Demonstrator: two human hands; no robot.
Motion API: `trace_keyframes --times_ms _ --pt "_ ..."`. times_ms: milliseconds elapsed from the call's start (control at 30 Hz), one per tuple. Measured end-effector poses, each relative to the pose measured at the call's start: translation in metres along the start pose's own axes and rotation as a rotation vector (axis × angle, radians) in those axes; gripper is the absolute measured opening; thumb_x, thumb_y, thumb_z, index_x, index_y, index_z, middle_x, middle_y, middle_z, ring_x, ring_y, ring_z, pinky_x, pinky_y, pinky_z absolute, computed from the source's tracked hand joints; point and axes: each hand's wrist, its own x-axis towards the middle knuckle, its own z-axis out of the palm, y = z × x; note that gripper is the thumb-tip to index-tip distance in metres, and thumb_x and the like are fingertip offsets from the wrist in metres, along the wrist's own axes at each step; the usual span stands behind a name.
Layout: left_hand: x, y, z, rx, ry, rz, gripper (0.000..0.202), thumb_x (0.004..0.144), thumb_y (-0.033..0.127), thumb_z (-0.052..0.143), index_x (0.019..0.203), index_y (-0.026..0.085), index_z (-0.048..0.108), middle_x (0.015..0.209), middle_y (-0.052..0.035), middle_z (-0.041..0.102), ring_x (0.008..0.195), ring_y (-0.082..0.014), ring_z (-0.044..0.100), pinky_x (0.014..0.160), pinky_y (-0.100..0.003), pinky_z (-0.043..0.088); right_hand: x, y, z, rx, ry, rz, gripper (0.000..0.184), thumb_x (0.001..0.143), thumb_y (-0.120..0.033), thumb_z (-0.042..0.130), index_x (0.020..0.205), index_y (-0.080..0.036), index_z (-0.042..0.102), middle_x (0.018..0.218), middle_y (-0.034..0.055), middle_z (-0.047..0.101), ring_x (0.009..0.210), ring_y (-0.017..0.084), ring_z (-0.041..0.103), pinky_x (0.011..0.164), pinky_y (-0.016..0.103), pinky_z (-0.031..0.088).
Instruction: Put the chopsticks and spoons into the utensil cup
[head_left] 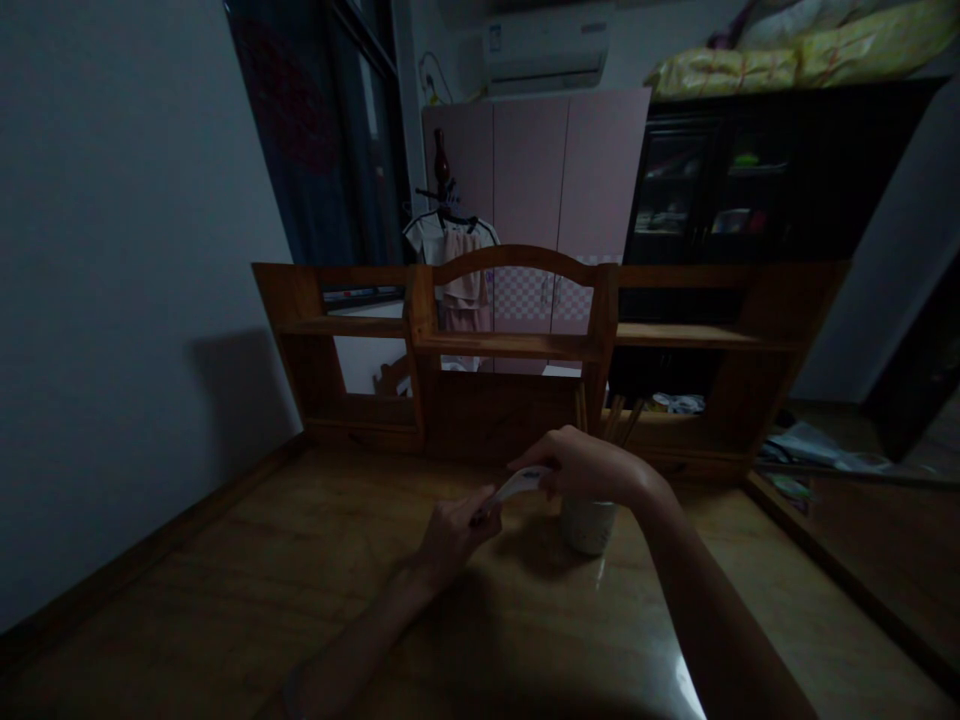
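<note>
Over a wooden desk [247,590] both my hands hold one small white curved object [517,485], perhaps a spoon or a tube; the dim light hides what it is. My left hand [454,532] pinches its lower end. Curled over its upper end is my right hand [581,465], which hovers just above a small white cup [589,525] standing on the desk.
A wooden shelf unit [517,345] with open compartments stands along the desk's far edge. Behind it are a pink wardrobe [562,170], a dark glass cabinet [720,180] and clothes on a stand [450,240]. A white wall is at the left.
</note>
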Motion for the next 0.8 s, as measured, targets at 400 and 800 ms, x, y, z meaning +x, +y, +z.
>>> trace_keyframes --times_ms 400,800 --pt "0.002 0.0 -0.002 0.05 -0.033 -0.045 0.016 0.088 0.03 0.056 0.092 0.016 0.063 0.058 0.0027 0.063 0.046 -0.0082 0.057 0.048 -0.017 0.039 0.006 -0.006 0.011 -0.024 -0.007 -0.016 0.055 0.067 0.001 0.053 0.111 -0.026 0.071 0.094 0.0013 0.075 0.082 0.016 0.068 0.064 0.017 0.044" --pt "0.001 0.001 0.0 -0.023 -0.087 -0.074 0.013 0.089 0.026 0.052 0.092 0.016 0.06 0.06 0.0034 0.058 0.047 -0.0077 0.051 0.049 -0.018 0.036 0.005 -0.004 0.004 -0.009 -0.009 -0.011 0.055 0.068 0.001 0.053 0.111 -0.026 0.071 0.089 0.0011 0.075 0.075 0.014 0.066 0.063 0.017 0.042"
